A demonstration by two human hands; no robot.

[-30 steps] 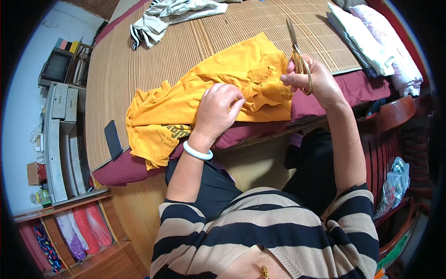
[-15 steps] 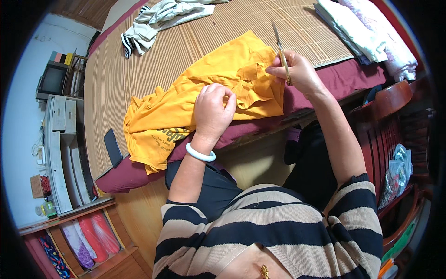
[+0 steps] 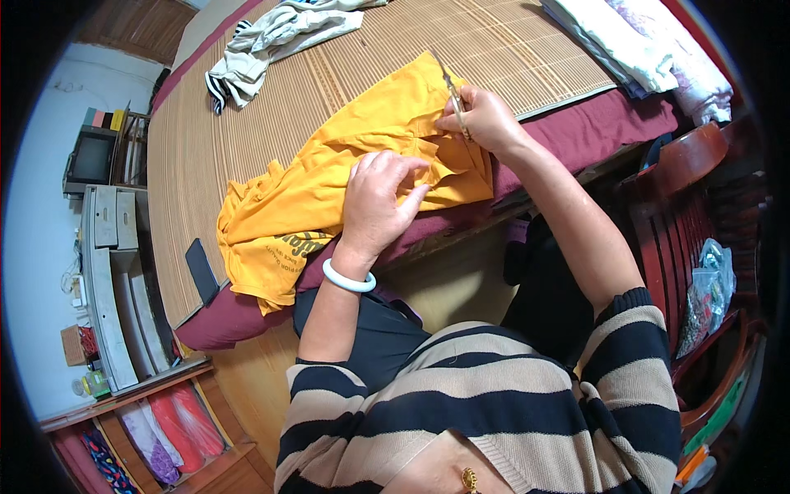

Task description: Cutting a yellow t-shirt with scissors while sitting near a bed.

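Note:
A yellow shirt [image 3: 329, 156] with dark printing lies bunched along the near edge of a bed covered with a woven mat. My left hand [image 3: 381, 198], with a pale bangle at the wrist, rests over the middle of it. Its thumb and forefinger are apart, and I see nothing between them. A pair of scissors [image 3: 458, 109] is gripped in my right hand [image 3: 481, 123] above the shirt's right end, blades pointing up and away. The shirt's folds beneath my left palm are hidden.
On the woven mat [image 3: 494, 49] lie a crumpled pale garment [image 3: 284, 45] and a dark phone [image 3: 201, 272] near the left edge. Folded white cloth [image 3: 625, 49] is piled at the far right. A wooden chair [image 3: 666, 222] holding a plastic bag [image 3: 709, 284] stands at right.
My right hand has moved left and slightly down with the scissors, closer to the shirt. My left hand's thumb and forefinger have spread apart.

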